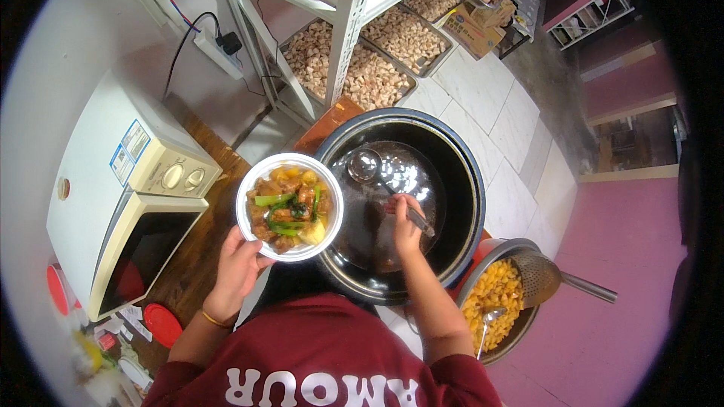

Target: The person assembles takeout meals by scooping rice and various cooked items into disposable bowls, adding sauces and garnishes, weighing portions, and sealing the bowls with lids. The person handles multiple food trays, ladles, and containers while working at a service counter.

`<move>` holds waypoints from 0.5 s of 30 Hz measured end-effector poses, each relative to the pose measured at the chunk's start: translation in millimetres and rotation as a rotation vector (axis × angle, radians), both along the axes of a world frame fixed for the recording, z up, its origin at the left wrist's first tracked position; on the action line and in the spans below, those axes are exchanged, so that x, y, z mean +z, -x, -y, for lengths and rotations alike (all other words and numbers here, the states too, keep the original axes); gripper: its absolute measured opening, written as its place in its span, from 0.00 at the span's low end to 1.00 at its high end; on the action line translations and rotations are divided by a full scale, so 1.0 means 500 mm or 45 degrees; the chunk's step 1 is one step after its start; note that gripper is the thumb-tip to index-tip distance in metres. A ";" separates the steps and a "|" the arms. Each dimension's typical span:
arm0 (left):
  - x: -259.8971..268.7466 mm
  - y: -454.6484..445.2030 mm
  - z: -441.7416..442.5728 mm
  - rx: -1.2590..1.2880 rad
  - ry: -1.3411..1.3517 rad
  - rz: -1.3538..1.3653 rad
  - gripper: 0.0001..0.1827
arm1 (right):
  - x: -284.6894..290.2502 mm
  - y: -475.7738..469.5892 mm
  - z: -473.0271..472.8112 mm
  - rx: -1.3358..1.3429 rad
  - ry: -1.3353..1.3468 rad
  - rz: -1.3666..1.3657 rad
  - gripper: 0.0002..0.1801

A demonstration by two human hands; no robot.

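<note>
My left hand (240, 260) holds a white bowl (243, 209) by its near rim. In the bowl lie chunks of braised meat (263, 229), pieces of green vegetable and yellow chunks in sauce. My right hand (406, 220) is closed around the handle of a metal ladle (365, 165), over a large black pot (464, 181). The ladle's round bowl is at the surface of dark, shiny liquid (362, 232) in the pot. The white bowl is held at the pot's left side, partly over its rim.
A microwave oven (153, 164) stands on a wooden table at left, near a red lid (162, 325). At lower right, a metal pot (529, 328) holds yellow chunks, a spoon and a perforated skimmer (540, 277). Trays of pale chopped pieces (373, 82) lie beyond a white metal shelf (345, 28).
</note>
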State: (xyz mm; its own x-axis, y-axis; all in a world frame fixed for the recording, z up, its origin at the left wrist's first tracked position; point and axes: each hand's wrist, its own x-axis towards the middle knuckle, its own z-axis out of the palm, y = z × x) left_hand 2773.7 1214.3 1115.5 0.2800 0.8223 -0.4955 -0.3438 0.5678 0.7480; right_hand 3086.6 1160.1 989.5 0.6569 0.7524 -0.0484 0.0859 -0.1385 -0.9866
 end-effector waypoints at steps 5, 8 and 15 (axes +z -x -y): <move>-0.006 -0.023 -0.007 -0.046 -0.003 0.024 0.17 | 0.088 -0.026 0.023 -0.128 -0.059 -0.190 0.13; -0.012 -0.042 -0.007 -0.127 0.032 0.022 0.18 | 0.192 -0.054 0.062 -0.132 -0.040 -0.126 0.13; -0.039 -0.119 -0.014 -0.321 0.030 0.077 0.16 | 0.462 -0.055 0.159 -0.070 -0.051 0.122 0.13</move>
State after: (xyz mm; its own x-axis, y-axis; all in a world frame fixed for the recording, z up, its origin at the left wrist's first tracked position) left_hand 2833.1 1221.4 1095.9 0.5042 0.7115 -0.4895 -0.2332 0.6579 0.7161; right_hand 3113.9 1080.8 1220.3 0.6974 0.7152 0.0457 0.1731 -0.1063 -0.9792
